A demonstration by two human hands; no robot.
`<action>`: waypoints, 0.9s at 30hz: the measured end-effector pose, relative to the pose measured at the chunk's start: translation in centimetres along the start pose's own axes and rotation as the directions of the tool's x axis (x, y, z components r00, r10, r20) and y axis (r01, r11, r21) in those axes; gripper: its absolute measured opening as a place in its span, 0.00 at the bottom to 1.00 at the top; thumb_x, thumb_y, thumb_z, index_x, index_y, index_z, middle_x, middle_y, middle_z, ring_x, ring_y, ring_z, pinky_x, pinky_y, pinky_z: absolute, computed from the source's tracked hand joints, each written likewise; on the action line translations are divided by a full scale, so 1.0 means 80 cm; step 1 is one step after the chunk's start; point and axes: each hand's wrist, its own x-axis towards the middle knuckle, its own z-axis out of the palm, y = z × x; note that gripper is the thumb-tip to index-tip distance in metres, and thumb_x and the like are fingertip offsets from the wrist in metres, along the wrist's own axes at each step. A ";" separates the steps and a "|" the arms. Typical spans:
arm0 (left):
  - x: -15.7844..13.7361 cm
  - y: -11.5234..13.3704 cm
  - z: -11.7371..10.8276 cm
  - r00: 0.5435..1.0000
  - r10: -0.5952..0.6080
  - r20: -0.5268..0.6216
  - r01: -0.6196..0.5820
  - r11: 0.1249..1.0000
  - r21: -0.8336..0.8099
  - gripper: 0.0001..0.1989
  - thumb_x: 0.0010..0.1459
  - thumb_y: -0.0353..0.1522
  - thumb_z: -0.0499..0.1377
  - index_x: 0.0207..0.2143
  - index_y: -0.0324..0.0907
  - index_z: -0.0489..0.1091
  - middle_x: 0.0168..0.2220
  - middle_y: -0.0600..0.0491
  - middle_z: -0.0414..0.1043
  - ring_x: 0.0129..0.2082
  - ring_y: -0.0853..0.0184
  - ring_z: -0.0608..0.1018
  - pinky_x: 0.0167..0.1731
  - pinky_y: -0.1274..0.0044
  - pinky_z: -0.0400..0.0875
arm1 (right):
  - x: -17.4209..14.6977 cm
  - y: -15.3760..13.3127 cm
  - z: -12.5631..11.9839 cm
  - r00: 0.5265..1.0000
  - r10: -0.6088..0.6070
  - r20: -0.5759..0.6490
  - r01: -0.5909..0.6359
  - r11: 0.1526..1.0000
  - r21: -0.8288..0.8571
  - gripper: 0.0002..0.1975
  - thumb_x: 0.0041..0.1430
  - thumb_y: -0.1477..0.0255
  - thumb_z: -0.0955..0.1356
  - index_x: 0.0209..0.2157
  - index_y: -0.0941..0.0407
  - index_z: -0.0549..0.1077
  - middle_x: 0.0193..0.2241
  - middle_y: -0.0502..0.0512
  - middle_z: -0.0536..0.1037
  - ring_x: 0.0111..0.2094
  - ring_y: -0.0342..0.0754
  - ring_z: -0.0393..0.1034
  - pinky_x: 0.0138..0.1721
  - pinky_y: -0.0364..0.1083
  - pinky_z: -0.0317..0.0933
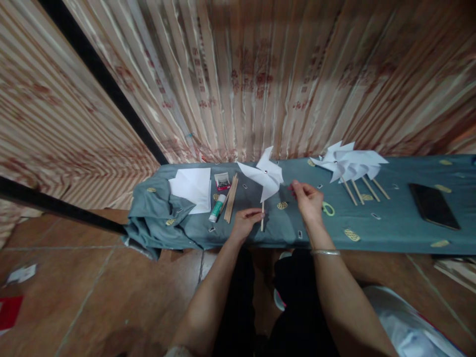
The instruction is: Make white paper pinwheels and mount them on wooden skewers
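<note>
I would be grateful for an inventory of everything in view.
Single pinwheel: one, white, centre
Other pinwheels: four, white, centre right
Paper sheets: at least two, white, left
Wooden sticks: several, tan, centre left
Glue stick: one, green-white, beside wooden sticks
Small box: one, red-white, behind glue stick
Loop handle: one, lime, centre right
Flat device: one, black, far right
Cloth: one, teal with yellow prints, under these
Curtain: uncounted, beige and red, background
Bars: two, black, left
Floor: one, brown, below
Floor piece: one, red, lower left
Floor scrap: one, white, lower left
Pale bundle: one, whitish, lower right
Bracelet: one, silver, right wrist
Trousers: one pair, black, bottom centre
Left hand: one, bare, gripping single pinwheel
Right hand: one, bare, centre right
</note>
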 end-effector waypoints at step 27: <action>0.003 -0.006 -0.007 0.999 -0.020 0.033 0.018 0.998 0.059 0.17 0.33 0.37 0.74 0.27 0.40 0.80 0.27 0.50 0.80 0.33 0.62 0.79 0.39 0.71 0.71 | 0.010 -0.002 -0.003 0.968 0.219 0.118 -0.240 0.950 0.199 0.22 0.31 0.52 0.76 0.25 0.55 0.77 0.19 0.48 0.74 0.22 0.42 0.63 0.24 0.43 0.59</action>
